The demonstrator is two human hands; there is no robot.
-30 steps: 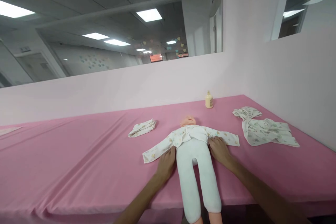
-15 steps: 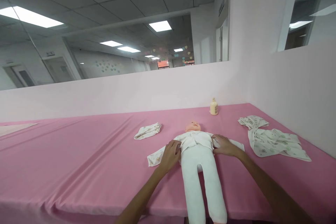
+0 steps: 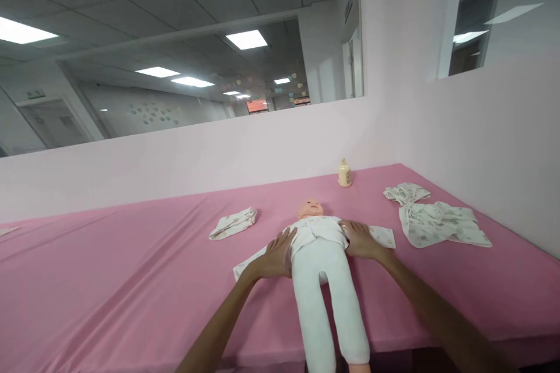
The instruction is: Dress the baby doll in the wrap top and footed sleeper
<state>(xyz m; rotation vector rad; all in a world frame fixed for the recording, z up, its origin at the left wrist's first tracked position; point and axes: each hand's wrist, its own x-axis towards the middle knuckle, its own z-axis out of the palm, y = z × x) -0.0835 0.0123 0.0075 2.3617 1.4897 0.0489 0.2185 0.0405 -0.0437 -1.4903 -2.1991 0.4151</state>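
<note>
A baby doll (image 3: 321, 268) in a printed white top and white trousers lies face up on the pink table cover (image 3: 131, 280), its legs hanging over the near edge. My left hand (image 3: 275, 253) lies flat against the doll's left side, fingers stretched along the waist and covering part of the sleeve. On the other side my right hand (image 3: 359, 239) rests flat against the waist, fingers extended, over the other sleeve (image 3: 382, 236). Neither hand holds anything.
A small folded printed cloth (image 3: 231, 223) lies left of the doll's head. A crumpled printed garment (image 3: 433, 221) lies at the right near the pink wall. A cream bottle (image 3: 345, 173) stands at the back against the wall.
Both hands slid from the doll's hips up to its waist and now lie flatter against its sides. The view shifted with my head.
</note>
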